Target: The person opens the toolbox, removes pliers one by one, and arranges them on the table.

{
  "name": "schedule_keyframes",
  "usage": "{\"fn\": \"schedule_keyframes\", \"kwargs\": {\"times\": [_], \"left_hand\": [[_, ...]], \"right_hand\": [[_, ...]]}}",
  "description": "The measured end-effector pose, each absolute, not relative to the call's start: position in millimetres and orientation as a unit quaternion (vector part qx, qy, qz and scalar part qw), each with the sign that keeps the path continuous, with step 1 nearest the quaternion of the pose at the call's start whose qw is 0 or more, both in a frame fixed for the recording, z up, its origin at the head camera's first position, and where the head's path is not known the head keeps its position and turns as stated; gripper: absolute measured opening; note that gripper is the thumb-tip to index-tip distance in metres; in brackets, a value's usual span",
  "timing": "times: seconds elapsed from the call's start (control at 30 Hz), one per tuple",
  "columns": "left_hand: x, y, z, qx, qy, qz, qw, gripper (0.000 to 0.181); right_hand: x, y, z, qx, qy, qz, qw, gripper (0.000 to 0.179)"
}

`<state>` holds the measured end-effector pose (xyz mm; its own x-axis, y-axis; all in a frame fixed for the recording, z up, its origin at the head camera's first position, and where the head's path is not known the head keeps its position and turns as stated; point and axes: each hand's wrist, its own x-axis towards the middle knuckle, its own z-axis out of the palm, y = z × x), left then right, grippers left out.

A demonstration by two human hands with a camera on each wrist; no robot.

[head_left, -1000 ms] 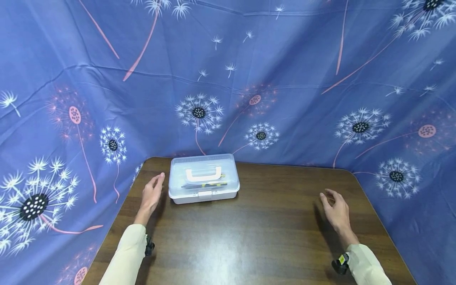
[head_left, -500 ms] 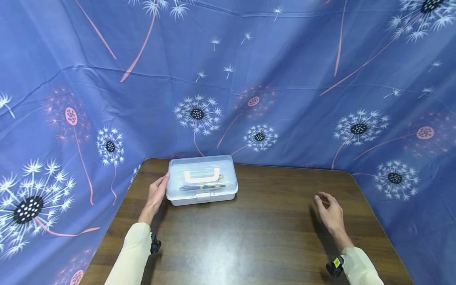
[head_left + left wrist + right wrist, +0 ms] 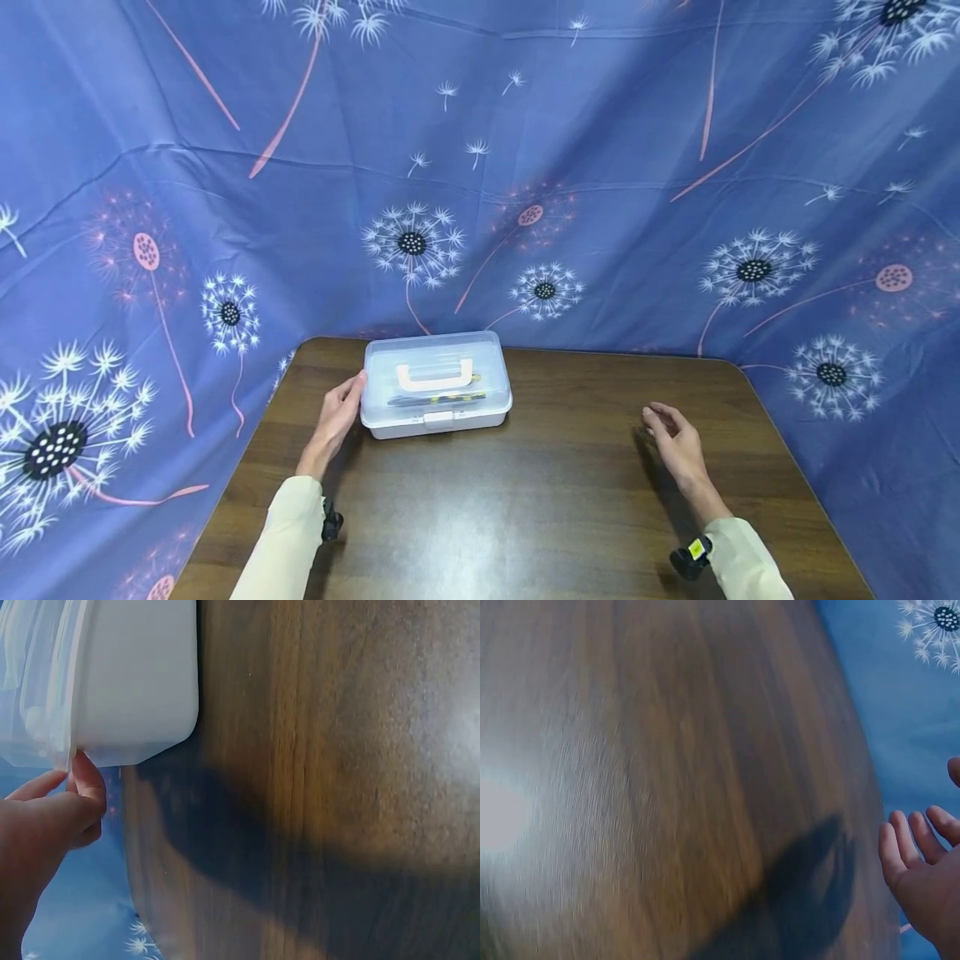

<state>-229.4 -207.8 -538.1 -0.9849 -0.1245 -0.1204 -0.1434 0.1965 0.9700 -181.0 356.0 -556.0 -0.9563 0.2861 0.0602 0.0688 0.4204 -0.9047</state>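
A plastic toolbox [image 3: 438,383] with a clear lid, a white carrying handle [image 3: 435,377] and a front latch [image 3: 438,420] stands on the table near its back edge. Its lid is down; dark and yellow slender items show blurred through it. My left hand [image 3: 335,421] is at the box's left side. In the left wrist view, the thumb and fingers of that hand [image 3: 52,814] pinch the lid's rim at the box's end. Well to the right, my right hand [image 3: 677,446] hovers over the table with fingers loosely bent, holding nothing. The right wrist view catches only part of this hand [image 3: 926,877].
The brown wooden table [image 3: 525,483] has a glossy patch of reflected light near its front. A blue cloth with dandelion prints [image 3: 480,167] hangs behind the table and along both sides. Each wrist carries a small black camera.
My left hand has come in from the left to meet the box's side. The box has since shifted slightly right with it. My right hand has drifted a little to the left.
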Motion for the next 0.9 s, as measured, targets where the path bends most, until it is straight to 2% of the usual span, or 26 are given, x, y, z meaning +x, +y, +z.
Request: {"fn": "schedule_keyframes", "kwargs": {"times": [0.2, 0.47, 0.73, 0.9], "left_hand": [[-225.9, -195.7, -544.2, -0.079, 0.771, 0.632, 0.009, 0.068], [-224.4, -174.8, -543.1, -0.065, 0.776, 0.627, 0.002, 0.061], [-232.3, -148.0, -551.9, -0.042, 0.775, 0.630, -0.003, 0.060], [-235.9, -131.2, -549.3, -0.032, 0.775, 0.631, 0.001, 0.061]], "right_hand": [[-184.7, 341.9, -552.8, -0.126, -0.799, 0.586, 0.050, 0.060], [-197.3, 320.1, -552.0, -0.120, -0.707, 0.697, 0.000, 0.061], [-210.7, 300.1, -546.9, -0.099, -0.685, 0.721, -0.025, 0.051], [-218.6, 289.4, -543.5, -0.095, -0.688, 0.718, -0.046, 0.056]]}}
